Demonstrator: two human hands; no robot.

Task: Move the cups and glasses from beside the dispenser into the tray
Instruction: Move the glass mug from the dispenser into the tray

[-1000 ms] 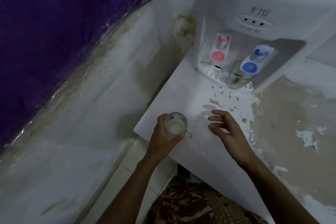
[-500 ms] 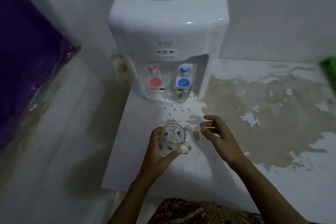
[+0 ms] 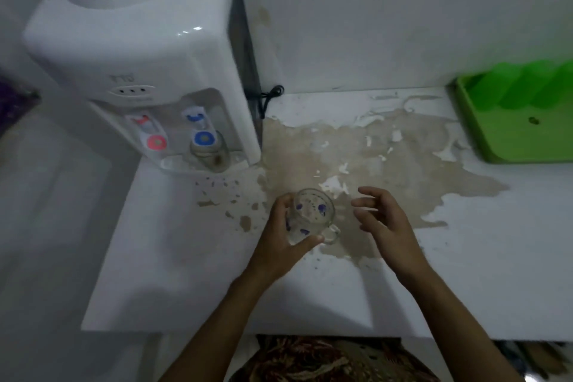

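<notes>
Mug (image 3: 311,215) carried rightward, in left grip (image 3: 283,234)

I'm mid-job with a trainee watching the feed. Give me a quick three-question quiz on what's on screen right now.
1. True or false: the left hand grips a clear glass mug with blue dots.
2. Where does the other glass stand? A) in the green tray B) under the blue tap of the dispenser C) on the floor
3. Fill in: the right hand is open and holds ____.

Key: 1 true. 2 B. 3 nothing; it hovers just right of the mug, whose handle points toward it.
</notes>
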